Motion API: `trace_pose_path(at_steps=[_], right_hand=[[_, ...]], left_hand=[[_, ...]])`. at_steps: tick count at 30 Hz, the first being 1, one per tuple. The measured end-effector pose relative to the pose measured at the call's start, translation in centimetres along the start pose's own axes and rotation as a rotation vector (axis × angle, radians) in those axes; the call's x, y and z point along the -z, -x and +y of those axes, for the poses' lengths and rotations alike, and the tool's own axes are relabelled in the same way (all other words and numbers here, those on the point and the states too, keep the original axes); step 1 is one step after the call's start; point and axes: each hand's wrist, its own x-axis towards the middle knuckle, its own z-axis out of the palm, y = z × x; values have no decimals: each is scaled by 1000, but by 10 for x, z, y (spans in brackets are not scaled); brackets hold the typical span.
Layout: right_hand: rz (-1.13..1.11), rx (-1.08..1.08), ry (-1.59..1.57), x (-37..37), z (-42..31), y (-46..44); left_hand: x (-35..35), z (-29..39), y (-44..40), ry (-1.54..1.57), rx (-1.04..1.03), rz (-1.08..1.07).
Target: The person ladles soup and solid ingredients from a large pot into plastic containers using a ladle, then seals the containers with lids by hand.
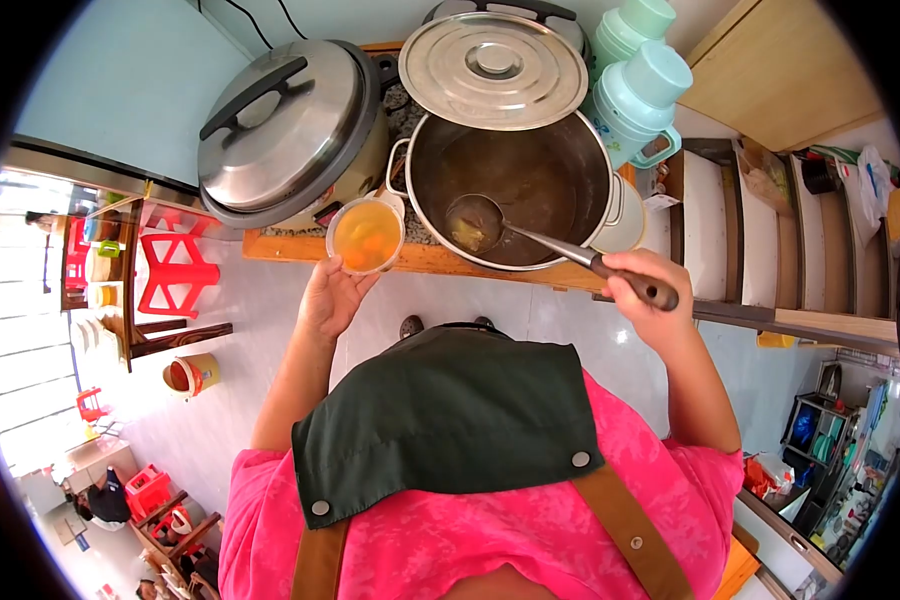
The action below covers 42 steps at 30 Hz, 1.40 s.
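My left hand [336, 296] is closed around the lower side of a small clear bowl [366, 237] of yellow-orange soup with orange chunks in it. That bowl is held just left of a large steel pot [613, 190] of brown broth. In my right hand [650, 290] is the dark handle of a ladle [555, 243]. Its scoop rests at the broth's surface near the pot's front left, with some pale solids in it. A round steel lid [493, 70] lies tilted over the back of the pot, leaving the front uncovered.
A big lidded cooker [275, 130] stands left of the pot on the wooden-edged counter [450, 262]. Mint-green flasks [638, 100] are at the back right, beside slatted wooden shelving [750, 230]. Red stools [175, 272] and a bucket [192, 374] are on the left.
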Motion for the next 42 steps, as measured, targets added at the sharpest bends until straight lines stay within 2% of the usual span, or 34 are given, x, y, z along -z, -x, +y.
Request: trace_pose_path(at_steps=[1,4,9,13,17,19,20,22,26,33,39,42], right_hand=[[-37,147,110,0,-3,1],[-145,264,271,4,-28,2],[-196,493,324,0,-45,5],[-306,573,433,4,-55,12],[-356,585,466,9,-60,14],[-242,447,342,16,-51,15],[-248,453,342,16,-44,16],[168,-104,-32,17,-30,16],[195,-111,-53,28,-36,4],[181,163,70,22,-99,-33],[109,302,-45,-49,-152,-76],[-43,368,-83,-111,-175,-90]], left_hand=[[0,0,0,1,-1,2],[1,0,0,3,4,-22],[5,-3,-2,-37,8,-26],[10,-5,-3,-17,26,-51],[0,-6,0,-19,9,-66],[-5,-8,2,-19,-7,-69],[-7,-9,3,5,-6,-48],[-9,-10,3,37,-18,-23],[-3,-15,3,67,-14,-31],[15,-14,7,169,-51,-24],[51,15,36,222,-132,-13],[83,38,61,248,-208,-14]])
